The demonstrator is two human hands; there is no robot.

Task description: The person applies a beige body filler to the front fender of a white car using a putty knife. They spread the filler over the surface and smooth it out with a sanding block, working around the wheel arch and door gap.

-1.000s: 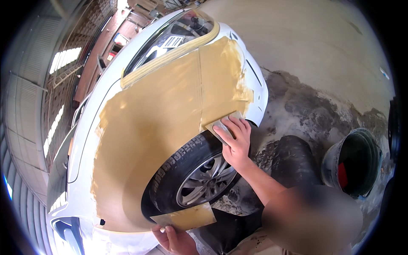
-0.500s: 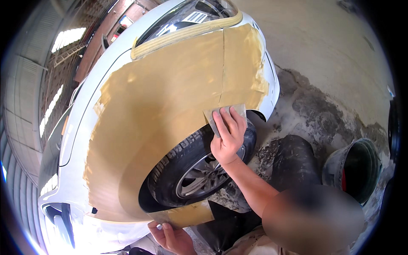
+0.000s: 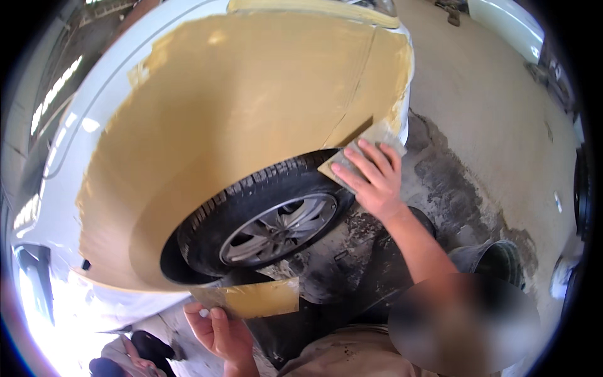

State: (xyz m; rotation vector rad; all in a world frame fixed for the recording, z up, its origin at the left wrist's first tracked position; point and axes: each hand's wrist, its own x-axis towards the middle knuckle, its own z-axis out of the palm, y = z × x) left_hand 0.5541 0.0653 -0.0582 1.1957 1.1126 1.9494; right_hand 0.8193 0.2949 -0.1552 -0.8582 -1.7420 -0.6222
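A white car's side panel (image 3: pixel 220 107) is coated with tan-yellow body filler down to its wheel arch. My right hand (image 3: pixel 380 185) grips a flat, greyish, filler-stained spreader (image 3: pixel 381 133), fingers laid along its face. The spreader is over the right end of the wheel arch, above the tyre (image 3: pixel 242 195); whether its edge touches the panel is unclear. Low in the view, my left hand (image 3: pixel 223 333) pinches the left end of a thin flat plate (image 3: pixel 264 298) smeared with yellow filler. A small white spot shows by the left thumb, too small to name.
Behind my right forearm stands a dark bucket (image 3: pixel 505 261). A person (image 3: pixel 125 355) crouches at the lower left beyond the car's end. Another white vehicle (image 3: pixel 509 22) is at the upper right. The concrete floor (image 3: pixel 465 69) has a dark, rough patch beside the car.
The view has shifted, with the car lower and further left. My right hand has moved right along the wheel arch, tilting the spreader. My left hand still holds the filler-covered plate.
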